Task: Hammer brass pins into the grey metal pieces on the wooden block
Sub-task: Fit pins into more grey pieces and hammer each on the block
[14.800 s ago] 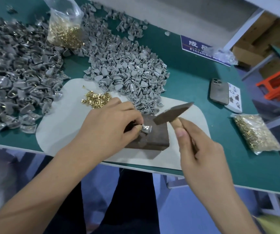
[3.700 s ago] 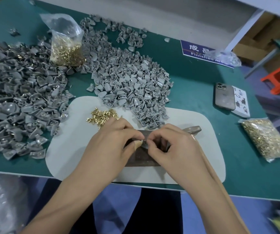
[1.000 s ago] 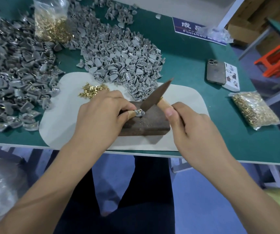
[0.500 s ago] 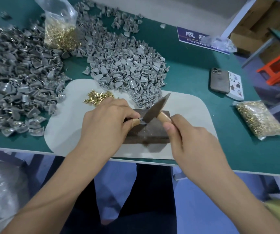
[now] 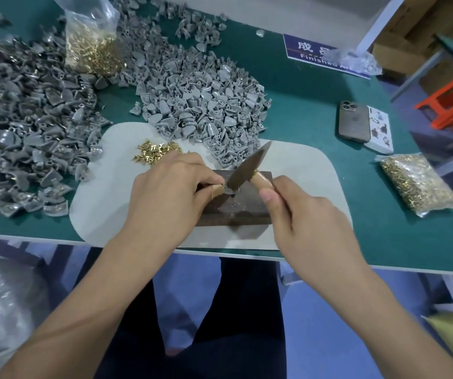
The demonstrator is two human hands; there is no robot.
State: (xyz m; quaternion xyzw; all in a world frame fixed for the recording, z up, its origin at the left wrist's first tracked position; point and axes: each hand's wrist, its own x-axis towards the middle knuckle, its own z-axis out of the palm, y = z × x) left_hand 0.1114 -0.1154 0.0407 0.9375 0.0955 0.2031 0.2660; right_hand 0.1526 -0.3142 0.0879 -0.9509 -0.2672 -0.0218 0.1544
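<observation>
Right hand: your right hand (image 5: 304, 217) sits just right of the wooden block (image 5: 236, 206), fingers curled round the pale handle of the hammer (image 5: 248, 168), thumb laid along it.
Left hand: your left hand (image 5: 170, 192) covers the block's left end, and its thumb and fingers pinch a small grey metal piece (image 5: 229, 190) on the block's top.
Hammer: its dark head slants up and away from the block, the low end touching or just over the pinched piece; you cannot tell which.
Wooden block: dark, lying flat on a pale mat (image 5: 105, 203) near the front edge of the green table (image 5: 315, 105).
Brass pins: a small loose heap (image 5: 154, 151) on the mat, behind and left of the block, just beyond your left knuckles.
Unpinned pieces: one grey pile (image 5: 200, 105) directly behind the block, spilling onto the mat; a larger pile (image 5: 23, 127) well left of the block.
Pin bags: one clear bag (image 5: 416, 184) well right of the block; another (image 5: 91, 47) far behind it to the left.
Phone: a phone (image 5: 353, 121) lies face down, behind and right of the block, beside a white card (image 5: 379, 129).
Sign: a blue sign (image 5: 312, 53) stands farthest back, right of the block.
</observation>
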